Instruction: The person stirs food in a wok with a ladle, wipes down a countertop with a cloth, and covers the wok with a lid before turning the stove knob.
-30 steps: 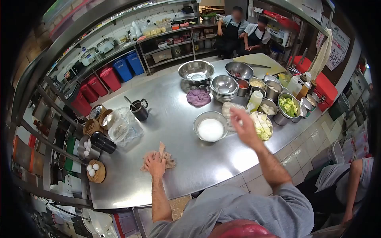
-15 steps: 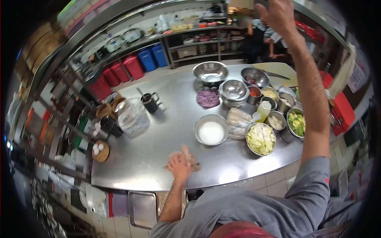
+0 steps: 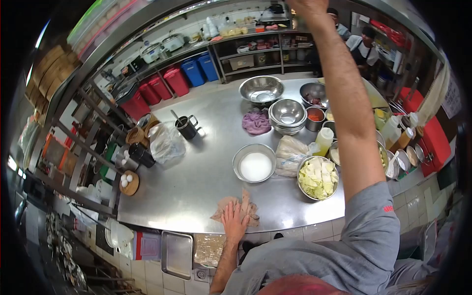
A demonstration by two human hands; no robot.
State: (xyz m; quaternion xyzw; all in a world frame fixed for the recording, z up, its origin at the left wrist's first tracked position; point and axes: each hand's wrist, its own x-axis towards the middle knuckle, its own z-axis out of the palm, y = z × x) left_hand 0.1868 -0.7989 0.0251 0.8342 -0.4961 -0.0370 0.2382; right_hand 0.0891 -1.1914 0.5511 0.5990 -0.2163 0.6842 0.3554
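My left hand (image 3: 235,220) lies flat, fingers spread, on a crumpled tan cloth (image 3: 250,209) near the front edge of the steel table (image 3: 187,189). My right arm reaches up and forward over the right side, and my right hand (image 3: 309,6) is cut by the top edge of the view, its fingers hidden. Beyond the cloth stands a metal bowl with white contents (image 3: 254,166). Beside it are a plastic bag (image 3: 291,155) and a bowl of chopped cabbage (image 3: 318,178). A purple cloth (image 3: 256,122) lies by the stacked metal bowls (image 3: 288,115).
A metal mug (image 3: 186,129), a clear plastic bag (image 3: 166,141) and a wooden board with eggs (image 3: 129,184) stand at the left. Squeeze bottles (image 3: 391,129) and small containers crowd the right. Two people (image 3: 364,46) are beyond the table, partly hidden by my arm.
My right hand has risen from near the cabbage bowl to the top edge. My left hand and the tan cloth have moved right along the table's front. The camera view has shifted.
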